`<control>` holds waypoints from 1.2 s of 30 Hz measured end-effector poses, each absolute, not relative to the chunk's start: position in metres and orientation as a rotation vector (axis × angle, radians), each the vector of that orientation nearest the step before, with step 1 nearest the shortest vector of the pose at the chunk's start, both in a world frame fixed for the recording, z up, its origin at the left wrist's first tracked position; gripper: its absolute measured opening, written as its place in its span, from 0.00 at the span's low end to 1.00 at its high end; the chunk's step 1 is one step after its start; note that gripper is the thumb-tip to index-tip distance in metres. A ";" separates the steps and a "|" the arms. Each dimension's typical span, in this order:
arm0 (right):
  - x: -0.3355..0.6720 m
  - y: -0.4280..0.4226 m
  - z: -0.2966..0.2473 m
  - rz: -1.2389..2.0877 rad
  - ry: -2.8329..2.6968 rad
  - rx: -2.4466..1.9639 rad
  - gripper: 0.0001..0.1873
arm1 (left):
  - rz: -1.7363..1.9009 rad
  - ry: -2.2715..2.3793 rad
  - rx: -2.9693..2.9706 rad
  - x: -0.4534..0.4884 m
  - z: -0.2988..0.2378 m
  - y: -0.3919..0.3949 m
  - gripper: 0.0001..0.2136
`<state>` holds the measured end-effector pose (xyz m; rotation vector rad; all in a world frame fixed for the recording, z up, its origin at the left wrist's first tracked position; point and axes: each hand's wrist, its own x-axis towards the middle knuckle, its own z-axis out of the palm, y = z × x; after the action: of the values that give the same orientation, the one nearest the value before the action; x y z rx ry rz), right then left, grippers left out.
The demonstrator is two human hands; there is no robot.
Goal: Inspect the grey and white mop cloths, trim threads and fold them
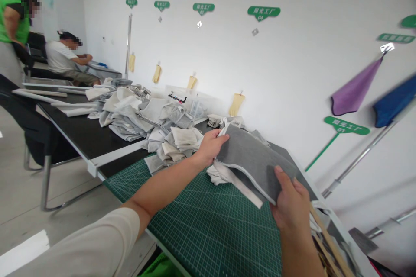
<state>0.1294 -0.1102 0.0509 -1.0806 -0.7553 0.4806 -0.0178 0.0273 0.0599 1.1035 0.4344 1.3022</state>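
Left grip: left grip (210, 147), bare hand, closed narrow on the upper corner of the grey fabric panel (253, 164), fingers over its edge.
Right grip: right grip (290, 202), bare hand, closed narrow on the panel's lower edge, thumb on top.
Held piece: the panel spans the gap between both grips, raised above the worktop and slightly bowed, with a white bound edge (242, 184) running along its lower side.
Sleeve: a cream sleeve (84, 242) covers the left upper arm, below and left of the left grip.
Under the grips: a green cutting mat (208, 229) with a printed grid lies on the worktop (87, 138), directly below the panel.
Beside the right grip: a wooden strip (329, 238) slants along the worktop's far-right edge, just right of the hand.
Under the panel: crumpled off-white cloth (219, 174) sits just below the left grip, near the mat's edge.
Left of the left grip: a large heap of grey and off-white cloth pieces (162, 130) covers the black worktop.
Wall, beyond the grips: yellow gloves (236, 104) hang in a row; a purple cloth (354, 88) and a blue cloth (394, 101) hang to the right.
Far left, well apart: one person (61, 56) sits at a desk; another, in a green shirt (15, 21), stands nearby.
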 end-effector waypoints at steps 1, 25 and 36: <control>0.131 -0.111 0.051 0.509 -0.785 -1.078 0.19 | 1.364 0.425 1.077 -0.017 0.059 0.027 0.10; 0.171 -0.117 0.059 0.220 -0.756 -1.086 0.17 | 0.951 0.271 1.404 -0.037 0.064 0.027 0.12; 0.176 -0.116 0.058 0.487 -0.757 -1.196 0.20 | 0.625 0.193 1.544 -0.046 0.059 0.031 0.18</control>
<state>0.1755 -0.1163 0.0576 -1.1964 -0.7567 0.4871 -0.0460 0.0311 0.0590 1.5444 0.1929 0.6245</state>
